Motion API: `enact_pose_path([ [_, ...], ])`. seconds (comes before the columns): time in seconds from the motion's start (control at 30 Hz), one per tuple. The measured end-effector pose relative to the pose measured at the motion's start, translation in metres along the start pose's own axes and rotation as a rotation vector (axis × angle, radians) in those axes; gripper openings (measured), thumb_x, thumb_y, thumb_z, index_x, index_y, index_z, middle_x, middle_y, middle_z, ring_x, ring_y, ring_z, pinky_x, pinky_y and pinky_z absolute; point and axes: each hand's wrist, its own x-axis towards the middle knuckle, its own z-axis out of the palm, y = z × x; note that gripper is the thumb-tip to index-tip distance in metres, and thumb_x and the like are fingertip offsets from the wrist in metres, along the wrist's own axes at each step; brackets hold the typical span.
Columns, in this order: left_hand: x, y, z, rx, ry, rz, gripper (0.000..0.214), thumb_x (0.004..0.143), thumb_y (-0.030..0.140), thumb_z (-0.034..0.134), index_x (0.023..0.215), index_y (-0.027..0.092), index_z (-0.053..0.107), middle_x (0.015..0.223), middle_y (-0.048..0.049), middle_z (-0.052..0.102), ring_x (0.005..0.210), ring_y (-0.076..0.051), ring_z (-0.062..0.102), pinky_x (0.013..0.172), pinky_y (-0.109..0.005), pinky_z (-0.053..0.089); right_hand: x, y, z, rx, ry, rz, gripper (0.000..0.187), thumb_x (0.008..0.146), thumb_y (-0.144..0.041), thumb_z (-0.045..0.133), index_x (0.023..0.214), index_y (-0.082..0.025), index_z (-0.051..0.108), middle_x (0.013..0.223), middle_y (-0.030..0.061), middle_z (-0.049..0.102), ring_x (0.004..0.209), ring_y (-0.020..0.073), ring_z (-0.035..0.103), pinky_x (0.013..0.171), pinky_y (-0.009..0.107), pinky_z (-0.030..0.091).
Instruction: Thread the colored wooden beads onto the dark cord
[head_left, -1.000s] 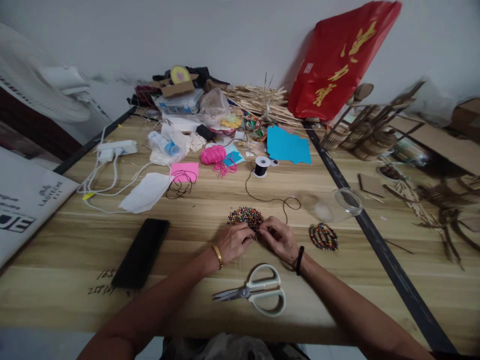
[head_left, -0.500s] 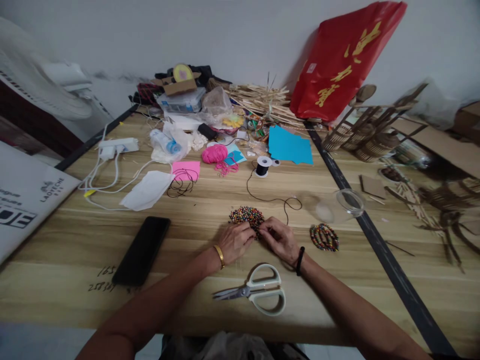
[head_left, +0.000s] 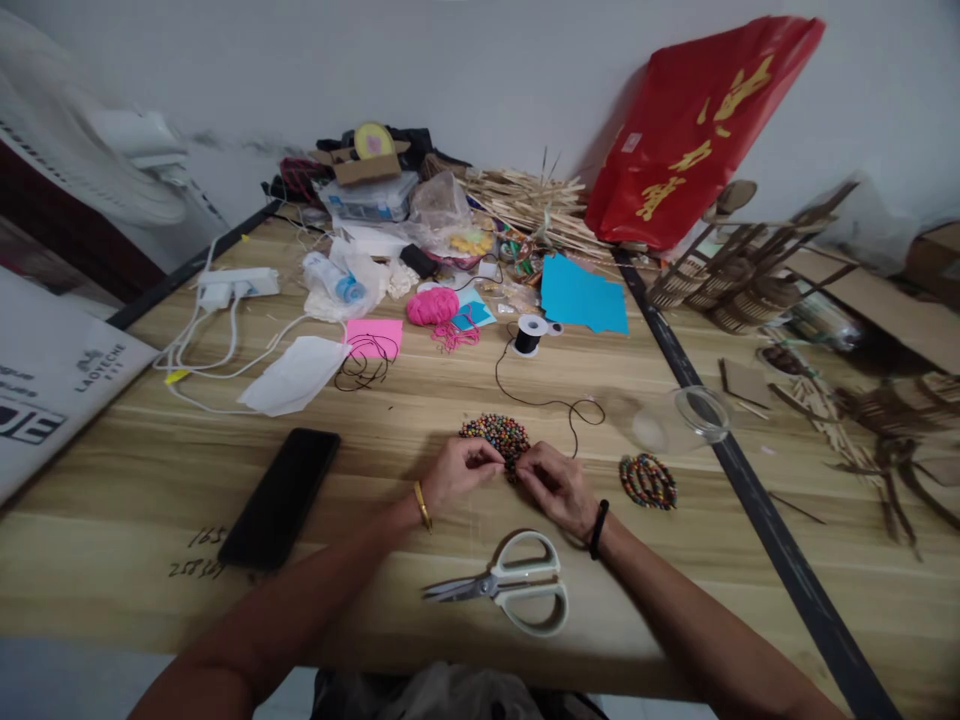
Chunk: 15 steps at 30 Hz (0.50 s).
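A pile of small multicoloured beads (head_left: pixel 495 432) lies on the wooden table, just beyond both hands. My left hand (head_left: pixel 466 468) is at its near left edge, thumb and forefinger pinched; whatever is between the tips is too small to make out. Facing it, my right hand (head_left: pixel 556 485) is closed in a pinch at the pile's near right edge. A thin black cord (head_left: pixel 544 403) runs from a white spool (head_left: pixel 530 335) down into the right hand, where its end is hidden. Coiled strings of beads (head_left: pixel 648 481) lie right of that hand. White-handled scissors (head_left: pixel 501 584) rest in front of me.
A black phone (head_left: pixel 280 498) lies to the left, near white paper (head_left: pixel 295 375). A clear plastic cup (head_left: pixel 679 418) lies on its side at right. Farther back are pink yarn (head_left: pixel 433 307), blue sheets (head_left: pixel 583 294), a power strip (head_left: pixel 238 286) and woven baskets (head_left: pixel 754 295).
My left hand has turned and drawn slightly left, so that its pinched thumb and forefinger now show. The right hand stays nearly in place. The view has shifted a little.
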Motion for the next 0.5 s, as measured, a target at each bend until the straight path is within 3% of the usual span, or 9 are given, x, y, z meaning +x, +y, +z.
enact_pose_path([
  [0.23, 0.0007, -0.0047, -0.0003, -0.179, -0.043, -0.067, 0.023, 0.070, 0.027, 0.071, 0.082, 0.009, 0.070, 0.071, -0.0059, 0.069, 0.062, -0.012, 0.060, 0.060, -0.021, 0.046, -0.0048, 0.0042, 0.0021, -0.037, -0.046, -0.017, 0.008, 0.090, -0.018, 0.049, 0.088, -0.019, 0.057, 0.077, 0.0051, 0.060, 0.069, 0.0154, 0.056, 0.062, 0.027, 0.046],
  [0.5, 0.0017, -0.0052, -0.0002, -0.227, -0.068, -0.097, 0.024, 0.065, 0.028, 0.075, 0.078, 0.009, 0.070, 0.069, -0.0047, 0.069, 0.061, -0.011, 0.059, 0.059, -0.021, 0.045, -0.0033, 0.0015, 0.0005, -0.063, -0.051, -0.030, 0.009, 0.091, -0.020, 0.048, 0.087, -0.019, 0.056, 0.076, 0.0050, 0.060, 0.068, 0.0155, 0.056, 0.060, 0.027, 0.045],
])
